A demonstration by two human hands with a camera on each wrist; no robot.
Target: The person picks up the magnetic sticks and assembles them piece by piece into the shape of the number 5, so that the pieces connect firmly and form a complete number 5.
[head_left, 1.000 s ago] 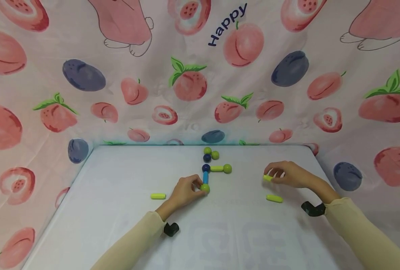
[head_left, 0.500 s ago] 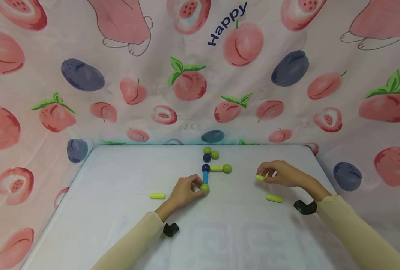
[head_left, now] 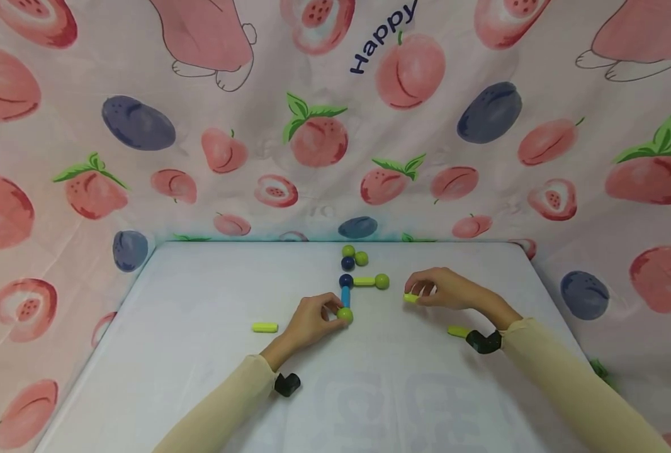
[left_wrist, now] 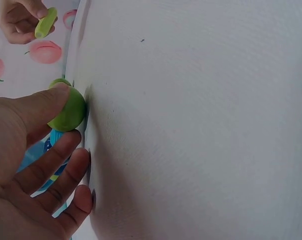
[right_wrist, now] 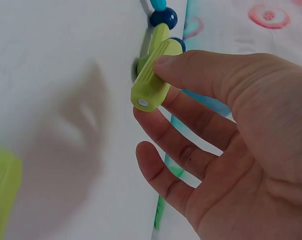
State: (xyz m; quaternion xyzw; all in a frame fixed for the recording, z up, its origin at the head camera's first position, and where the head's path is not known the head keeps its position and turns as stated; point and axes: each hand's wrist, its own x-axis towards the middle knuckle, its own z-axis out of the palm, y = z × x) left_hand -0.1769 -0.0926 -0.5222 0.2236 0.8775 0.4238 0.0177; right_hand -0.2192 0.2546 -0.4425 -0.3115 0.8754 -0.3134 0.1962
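Note:
My left hand [head_left: 310, 322] pinches a green ball [left_wrist: 73, 112] between thumb and forefinger, low at the table. A blue rod [head_left: 345, 297] joins that ball to a dark blue ball [head_left: 345, 280], from which a yellow-green rod [head_left: 364, 282] runs right to another green ball [head_left: 382, 281]. To the right of this joined toy piece, my right hand [head_left: 447, 289] holds a loose yellow-green rod [right_wrist: 153, 80] by thumb and fingers, above the table. A pale round disc shows in the end of the held rod.
Behind the joined piece sit two green balls [head_left: 361, 258] and a dark blue ball [head_left: 348, 263]. One yellow-green rod [head_left: 265, 328] lies left of my left hand. Another rod [head_left: 457, 331] lies partly behind the black wrist camera [head_left: 484, 341]. A fruit-print cloth rises behind the white table [head_left: 199, 283].
My right hand has moved left with the yellow-green rod, closer to the joined piece. Its wrist camera now partly covers the rod lying on the right. My left hand stays on the green ball.

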